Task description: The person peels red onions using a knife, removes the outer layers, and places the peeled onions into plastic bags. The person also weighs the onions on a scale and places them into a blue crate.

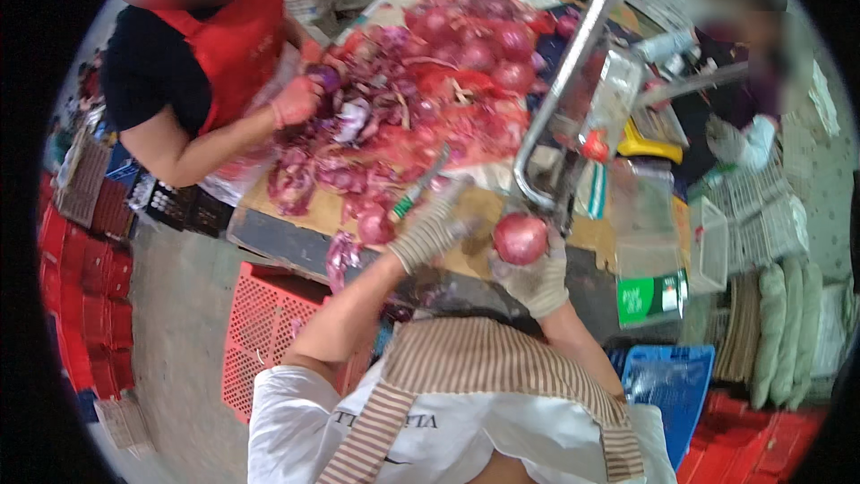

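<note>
My right hand [536, 285], in a pale knitted glove, holds a round, shiny red onion [520, 238] above the near edge of the table. To its left, my left hand [436, 231] wears a matching glove; its fingers stretch forward, somewhat blurred, with nothing seen in them. A knife [419, 188] with a green handle and curved blade lies just beyond the left wrist. Another red onion [375, 224] rests left of that wrist. Loose purple skins [343, 253] hang at the table edge beside it.
More red onions [475, 54], red netting and peelings cover the table [287, 231]. A metal frame [573, 63] rises ahead of my right hand. At left, a person [210, 72] in a red apron handles a purple bulb; another works at right. Red [260, 323] and blue crates [667, 394] stand below.
</note>
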The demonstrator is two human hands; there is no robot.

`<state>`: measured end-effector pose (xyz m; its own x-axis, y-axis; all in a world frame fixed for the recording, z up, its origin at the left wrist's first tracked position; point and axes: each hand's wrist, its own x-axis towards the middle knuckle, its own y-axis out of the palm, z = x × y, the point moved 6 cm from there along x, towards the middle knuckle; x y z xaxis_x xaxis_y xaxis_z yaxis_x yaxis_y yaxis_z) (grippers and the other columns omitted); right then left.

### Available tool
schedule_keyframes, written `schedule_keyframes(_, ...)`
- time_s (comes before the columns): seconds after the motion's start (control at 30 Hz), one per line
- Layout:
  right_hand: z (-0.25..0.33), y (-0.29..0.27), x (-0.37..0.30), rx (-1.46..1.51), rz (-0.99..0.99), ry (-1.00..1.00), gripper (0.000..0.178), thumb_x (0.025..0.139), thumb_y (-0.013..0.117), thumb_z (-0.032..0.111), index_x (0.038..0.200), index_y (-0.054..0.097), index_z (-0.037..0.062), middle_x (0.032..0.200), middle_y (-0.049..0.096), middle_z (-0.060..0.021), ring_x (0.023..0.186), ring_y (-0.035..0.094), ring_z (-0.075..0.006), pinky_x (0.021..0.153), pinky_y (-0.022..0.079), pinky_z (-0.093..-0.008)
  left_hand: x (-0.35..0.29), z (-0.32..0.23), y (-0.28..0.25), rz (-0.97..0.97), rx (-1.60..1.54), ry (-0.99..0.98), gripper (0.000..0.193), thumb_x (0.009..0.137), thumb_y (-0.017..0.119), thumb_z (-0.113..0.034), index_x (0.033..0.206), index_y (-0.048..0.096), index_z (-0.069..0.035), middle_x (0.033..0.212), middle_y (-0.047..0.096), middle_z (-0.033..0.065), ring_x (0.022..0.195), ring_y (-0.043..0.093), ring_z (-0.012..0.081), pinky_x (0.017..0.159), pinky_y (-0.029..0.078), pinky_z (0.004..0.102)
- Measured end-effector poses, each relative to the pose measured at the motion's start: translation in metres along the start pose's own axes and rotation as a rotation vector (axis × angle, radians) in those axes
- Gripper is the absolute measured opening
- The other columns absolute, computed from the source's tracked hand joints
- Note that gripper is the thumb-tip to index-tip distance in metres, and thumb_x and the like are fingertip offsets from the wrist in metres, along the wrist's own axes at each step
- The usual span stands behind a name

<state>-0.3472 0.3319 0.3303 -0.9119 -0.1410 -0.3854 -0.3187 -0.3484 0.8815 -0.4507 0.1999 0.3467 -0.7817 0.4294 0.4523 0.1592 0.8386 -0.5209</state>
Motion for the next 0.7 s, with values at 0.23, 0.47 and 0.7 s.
schedule_keyframes(0.23,0.002,0.003,0.010,-0.564,-0.118,-0.147,0.074,0.075,0.051,0.066,0.123,0.042,0.0114,0.116,0.052,-0.0091,0.098,0.055,-0.0244,0.083,0.049,-0.0370,-0.017,-0.044,0.026,0.166,-0.474,-0.325,0.083,0.059,0.079,-0.033,0.125,0.038,-0.006,0.115,0.050,0.0143,0.107,0.050,0.0256,0.092,0.040,0.0350)
schedule_keyframes(0.47,0.018,-0.021,0.021,-1.167,-0.057,-0.365,0.049,0.082,0.055,0.048,0.109,0.052,0.0061,0.086,0.060,-0.0075,0.069,0.057,-0.0175,0.060,0.048,-0.0286,-0.007,-0.059,0.009,-0.056,-0.754,-0.271,0.073,0.063,0.076,-0.032,0.121,0.041,-0.004,0.116,0.047,0.0127,0.110,0.046,0.0236,0.093,0.037,0.0351)
schedule_keyframes(0.7,0.025,0.024,-0.017,-0.879,-0.162,0.016,0.060,0.078,0.057,0.054,0.118,0.043,0.0121,0.074,0.057,-0.0062,0.055,0.057,-0.0167,0.040,0.047,-0.0264,0.009,-0.077,0.004,0.231,-0.094,0.205,0.058,0.069,0.066,-0.038,0.115,0.048,-0.006,0.100,0.054,0.0220,0.089,0.056,0.0348,0.077,0.046,0.0384)
